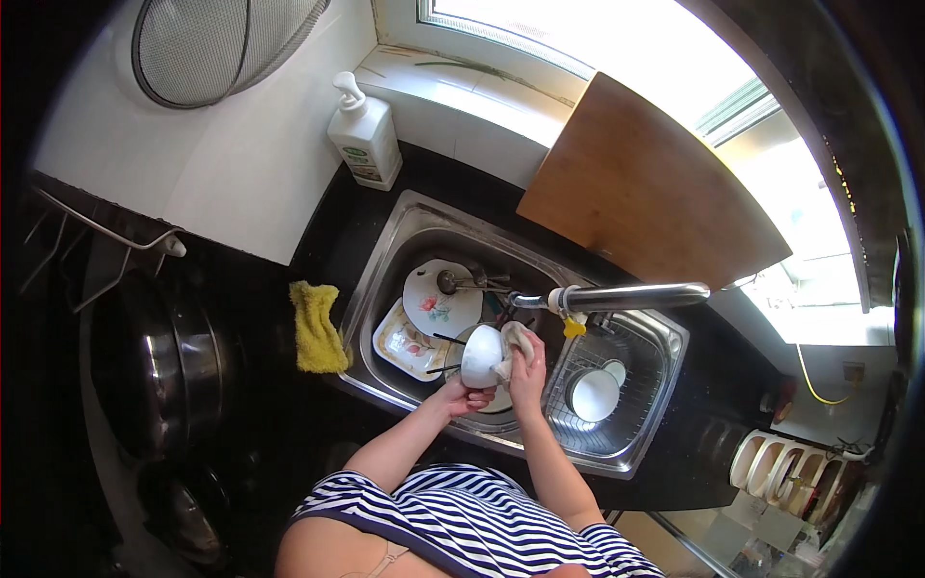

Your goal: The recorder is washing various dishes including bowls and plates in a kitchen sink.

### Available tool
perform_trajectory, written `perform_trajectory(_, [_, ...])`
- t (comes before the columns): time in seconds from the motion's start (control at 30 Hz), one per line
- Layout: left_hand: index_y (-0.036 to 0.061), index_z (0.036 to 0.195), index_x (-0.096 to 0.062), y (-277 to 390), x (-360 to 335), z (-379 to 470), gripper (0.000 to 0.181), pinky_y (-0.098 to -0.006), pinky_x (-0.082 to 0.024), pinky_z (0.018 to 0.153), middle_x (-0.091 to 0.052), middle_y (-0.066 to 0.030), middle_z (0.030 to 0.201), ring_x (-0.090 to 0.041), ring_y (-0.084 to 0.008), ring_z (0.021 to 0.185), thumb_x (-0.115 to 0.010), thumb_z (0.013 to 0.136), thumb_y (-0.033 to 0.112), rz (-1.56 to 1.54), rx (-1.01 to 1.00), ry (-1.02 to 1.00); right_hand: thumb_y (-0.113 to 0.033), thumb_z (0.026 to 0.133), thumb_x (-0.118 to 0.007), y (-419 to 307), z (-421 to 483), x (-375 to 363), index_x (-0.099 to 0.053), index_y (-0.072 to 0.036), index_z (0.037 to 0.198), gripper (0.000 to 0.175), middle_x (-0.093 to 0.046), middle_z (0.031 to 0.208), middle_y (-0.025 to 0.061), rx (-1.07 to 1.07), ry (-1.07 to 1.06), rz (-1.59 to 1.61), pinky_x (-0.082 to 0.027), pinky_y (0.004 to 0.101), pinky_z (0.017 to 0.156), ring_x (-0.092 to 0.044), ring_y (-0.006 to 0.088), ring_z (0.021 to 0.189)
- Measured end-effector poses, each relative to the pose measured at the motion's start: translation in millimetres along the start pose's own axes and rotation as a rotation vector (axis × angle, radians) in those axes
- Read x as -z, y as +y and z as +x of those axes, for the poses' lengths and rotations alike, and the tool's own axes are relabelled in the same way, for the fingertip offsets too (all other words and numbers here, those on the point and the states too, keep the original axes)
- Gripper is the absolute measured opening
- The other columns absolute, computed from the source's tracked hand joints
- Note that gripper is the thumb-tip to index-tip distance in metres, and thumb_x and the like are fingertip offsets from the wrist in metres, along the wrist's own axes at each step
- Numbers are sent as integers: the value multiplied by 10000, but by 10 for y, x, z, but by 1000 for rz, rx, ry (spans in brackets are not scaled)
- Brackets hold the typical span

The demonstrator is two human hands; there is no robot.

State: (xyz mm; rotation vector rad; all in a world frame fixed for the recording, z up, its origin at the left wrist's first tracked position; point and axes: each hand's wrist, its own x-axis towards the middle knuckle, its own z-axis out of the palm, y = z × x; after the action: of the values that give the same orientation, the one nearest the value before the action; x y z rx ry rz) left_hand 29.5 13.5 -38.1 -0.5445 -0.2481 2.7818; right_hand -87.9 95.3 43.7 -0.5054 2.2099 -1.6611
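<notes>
Over the larger basin of a stainless steel sink (pixel 419 209), my left hand (pixel 462 399) grips a white bowl (pixel 482 356) from below. The bowl is tilted on its side. My right hand (pixel 529 372) presses a whitish cloth (pixel 517 345) against the bowl's right side. Beneath and left of the bowl lie a white plate with a red flower (pixel 433 307) and a rectangular patterned dish (pixel 408 343). A ladle (pixel 448 282) rests on the plate. Dark chopsticks (pixel 449 338) stick out beside the bowl, partly hidden by it.
A faucet (pixel 629 296) reaches over the basin from the right. White bowls (pixel 596 396) sit in a wire rack in the smaller basin. A yellow cloth (pixel 316 329) lies left of the sink. Behind stand a pump bottle (pixel 365 137) and a wooden board (pixel 643 188).
</notes>
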Motion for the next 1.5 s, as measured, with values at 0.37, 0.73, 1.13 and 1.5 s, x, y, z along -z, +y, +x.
perform_trajectory(0.37, [16,888,-526,105,172,52,246,-206,-273,365,-493,-69,691,-361,-93,443,-433,901,244,-53,-73,147,41,731,-518,66,-308,215,-513,-28,1111,386,-515,1042,152,157,-115,-504,-393,374,908,-495,315,1019])
perform_trajectory(0.73, [70,1274,-313,327,-47,-45,512,-505,-478,666,-562,-319,971,-600,-445,761,-458,783,71,1753,-732,971,-143,804,-549,795,-476,241,-619,-103,1057,266,-547,1020,199,37,-382,-658,-421,424,896,-491,389,1030])
perform_trajectory(1.13, [100,1310,-338,-195,-1093,61,509,-396,-479,637,-620,-144,801,-614,-303,689,-545,882,284,1659,-558,384,-69,819,-502,240,-346,1540,-413,-40,1225,416,-582,964,109,-299,149,-146,-453,231,547,-576,139,735])
perform_trajectory(1.5, [47,1149,-491,1145,-104,-176,336,-351,-481,681,-590,-159,866,-604,-240,753,-552,820,80,1679,-1111,1150,-69,784,-458,1441,-253,3246,-381,-115,1181,407,-515,748,105,-938,552,336,-398,281,401,-496,175,504])
